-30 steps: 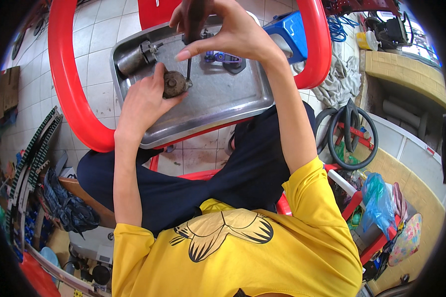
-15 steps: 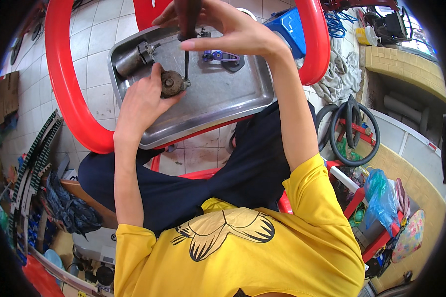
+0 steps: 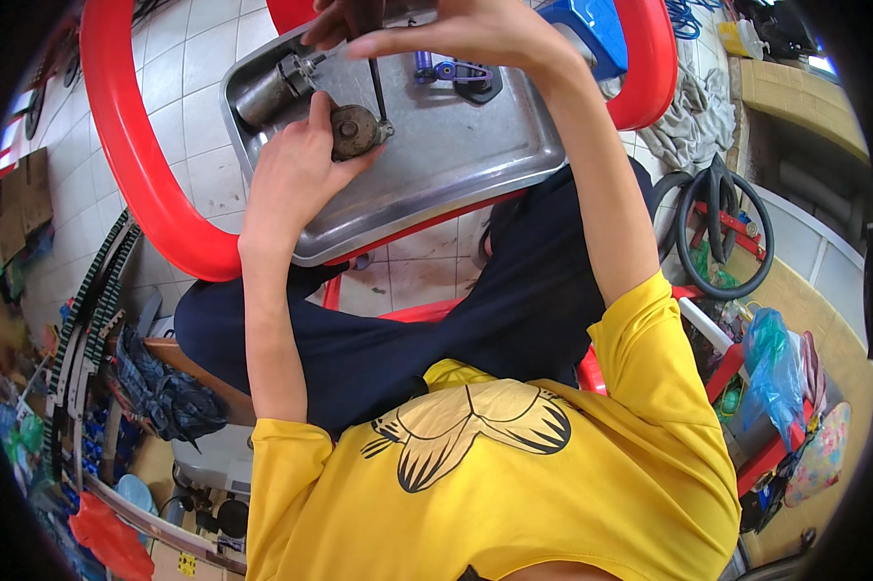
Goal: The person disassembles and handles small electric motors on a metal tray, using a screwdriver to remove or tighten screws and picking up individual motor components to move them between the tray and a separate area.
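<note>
1 round, grimy metal part [image 3: 355, 134] clasped in L grip [image 3: 296, 177]; R grip [image 3: 475, 37] grasping dark-handled screwdriver [image 3: 363, 17] w/ tip near L.

Scene is reading bright, with soft, diffuse light spreading over the pale floor tiles [image 3: 187, 102]; a small patch [image 3: 824, 66] at the upper-right rim is glaring almost white. The metal tray [image 3: 466, 145] is giving back a broad, dull sheen. Navy trousers [image 3: 388, 339] are swallowing fold detail, while the yellow shirt [image 3: 553, 504] is rendering saturated. The right hand [image 3: 495, 37] is looking slightly smeared; the left hand [image 3: 296, 160] is showing crisper edges. Fisheye distortion is bowing straight edges, dark vignetting is ringing the view, and clutter [image 3: 22, 426] near the left rim is blurring.
</note>
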Available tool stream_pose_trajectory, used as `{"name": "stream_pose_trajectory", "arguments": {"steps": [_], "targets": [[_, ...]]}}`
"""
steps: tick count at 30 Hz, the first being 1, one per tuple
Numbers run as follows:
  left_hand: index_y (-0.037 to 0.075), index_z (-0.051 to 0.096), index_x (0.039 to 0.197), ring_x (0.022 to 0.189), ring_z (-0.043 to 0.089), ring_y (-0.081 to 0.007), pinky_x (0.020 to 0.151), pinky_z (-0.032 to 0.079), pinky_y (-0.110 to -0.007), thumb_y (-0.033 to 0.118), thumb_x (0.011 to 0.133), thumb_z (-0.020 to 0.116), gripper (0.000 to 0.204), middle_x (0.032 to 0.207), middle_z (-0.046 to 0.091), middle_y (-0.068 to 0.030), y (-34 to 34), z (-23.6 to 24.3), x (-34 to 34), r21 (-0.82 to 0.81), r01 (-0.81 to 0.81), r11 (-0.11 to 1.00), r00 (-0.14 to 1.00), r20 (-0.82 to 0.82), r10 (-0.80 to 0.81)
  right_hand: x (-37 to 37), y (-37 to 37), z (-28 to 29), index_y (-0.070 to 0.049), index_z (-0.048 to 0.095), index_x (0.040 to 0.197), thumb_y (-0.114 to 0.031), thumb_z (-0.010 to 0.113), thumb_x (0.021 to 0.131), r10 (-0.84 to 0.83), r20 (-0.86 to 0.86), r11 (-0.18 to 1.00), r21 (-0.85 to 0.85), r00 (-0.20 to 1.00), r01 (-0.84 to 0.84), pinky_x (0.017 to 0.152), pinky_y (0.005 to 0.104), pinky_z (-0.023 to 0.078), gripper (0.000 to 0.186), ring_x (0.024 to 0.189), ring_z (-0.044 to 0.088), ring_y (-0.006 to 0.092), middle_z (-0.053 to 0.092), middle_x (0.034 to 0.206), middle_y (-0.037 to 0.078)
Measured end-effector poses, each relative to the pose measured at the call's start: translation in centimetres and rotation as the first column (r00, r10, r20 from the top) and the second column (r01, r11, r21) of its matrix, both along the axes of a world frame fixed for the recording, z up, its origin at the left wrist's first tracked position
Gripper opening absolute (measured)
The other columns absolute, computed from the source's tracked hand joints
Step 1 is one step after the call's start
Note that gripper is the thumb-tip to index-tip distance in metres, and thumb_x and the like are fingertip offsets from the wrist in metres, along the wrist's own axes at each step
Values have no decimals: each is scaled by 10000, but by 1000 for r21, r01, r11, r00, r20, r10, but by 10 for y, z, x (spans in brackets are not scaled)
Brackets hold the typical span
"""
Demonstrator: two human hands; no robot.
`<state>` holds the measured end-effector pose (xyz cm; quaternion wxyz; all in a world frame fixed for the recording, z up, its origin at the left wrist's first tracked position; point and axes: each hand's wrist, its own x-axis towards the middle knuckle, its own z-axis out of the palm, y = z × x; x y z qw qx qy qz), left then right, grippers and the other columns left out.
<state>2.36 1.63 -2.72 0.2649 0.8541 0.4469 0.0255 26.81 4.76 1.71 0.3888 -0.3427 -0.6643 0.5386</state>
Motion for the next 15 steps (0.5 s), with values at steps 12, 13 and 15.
{"name": "stream_pose_trajectory", "arguments": {"steps": [12,13,15], "targets": [[-32,520,1148,820,702,-438,704,554,-502,471,857,793,642,805,697,-250,3,-7,-3,74,31,997,999,21,-32,-5,4,-5,-43,565,1288,-237,898,827,-59,-52,998,-29,997,58,1019,425,563,601,1173,665,225,693,1177,110],[-30,524,1142,814,702,-438,702,554,-501,467,856,795,635,803,696,-251,2,-7,-4,74,27,997,999,19,-29,-3,3,-7,-44,565,1290,-234,901,823,-71,-28,997,19,997,71,1023,420,559,605,1170,666,226,693,1176,111],[-23,532,1123,811,704,-439,699,556,-502,460,856,797,612,802,698,-250,0,-10,-4,155,41,987,997,51,-50,1,-2,3,-46,567,1294,-227,907,816,-105,32,988,117,994,101,1031,410,551,614,1163,669,228,693,1175,115]]}}
